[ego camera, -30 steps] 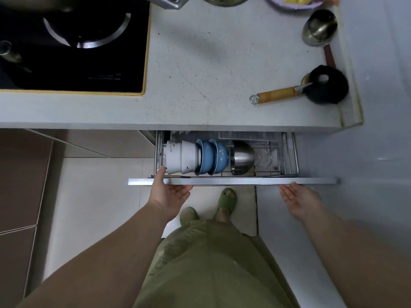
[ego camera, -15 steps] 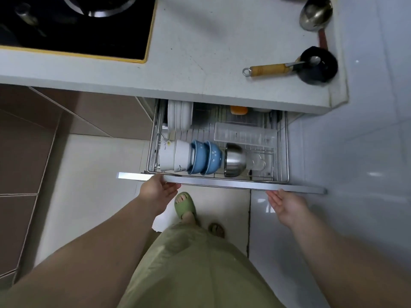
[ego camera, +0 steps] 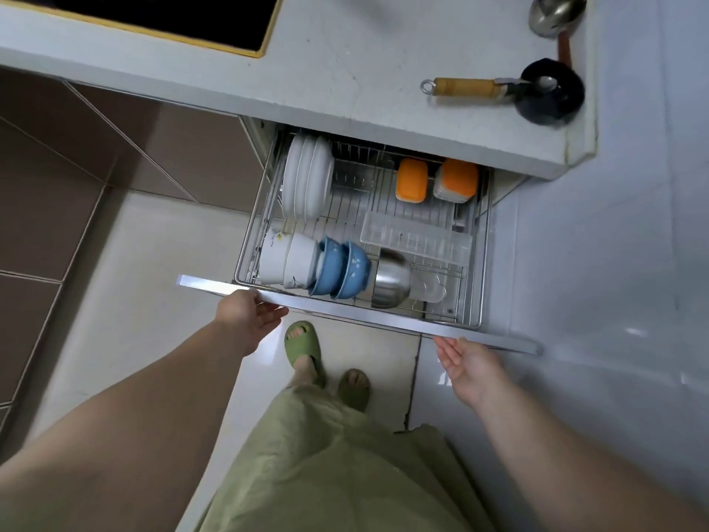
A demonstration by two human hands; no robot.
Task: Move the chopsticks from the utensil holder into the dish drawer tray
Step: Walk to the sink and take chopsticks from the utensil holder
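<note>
1. The dish drawer (ego camera: 356, 312) stands pulled well out from under the counter (ego camera: 345, 71), so its wire rack is open to reach from above. That is the only part of the job that looks done.

2. The left hand (ego camera: 249, 316) rests at the left part of the drawer's metal front rail, fingers loosely extended under the edge and thumb near the top. It holds nothing else.

3. The right hand (ego camera: 470, 364) is just beside the right part of the same rail, palm up, fingers spread and relaxed. I cannot tell whether the fingertips touch the rail or hang just short of it.

4. The clear plastic tray (ego camera: 416, 238) lies across the rack, behind the steel bowl (ego camera: 389, 280) and in front of the two orange-lidded containers (ego camera: 412, 180). It appears empty, though its ribbed, see-through walls make that hard to confirm. I take it to be where the chopsticks go.

5. No chopsticks and no utensil holder are visible. On the counter there are only a ladle (ego camera: 556, 13) and a wooden-handled utensil (ego camera: 464, 87) resting on a black round object (ego camera: 550, 97), with the hob (ego camera: 172, 17) at the upper left.

6. What is left is nearly everything: finding the holder, taking out the chopsticks, carrying them over, and laying them in the tray. The plates (ego camera: 307, 178) and the white and blue bowls (ego camera: 337, 268) stand on edge to the tray's left and should not obstruct it.
</note>
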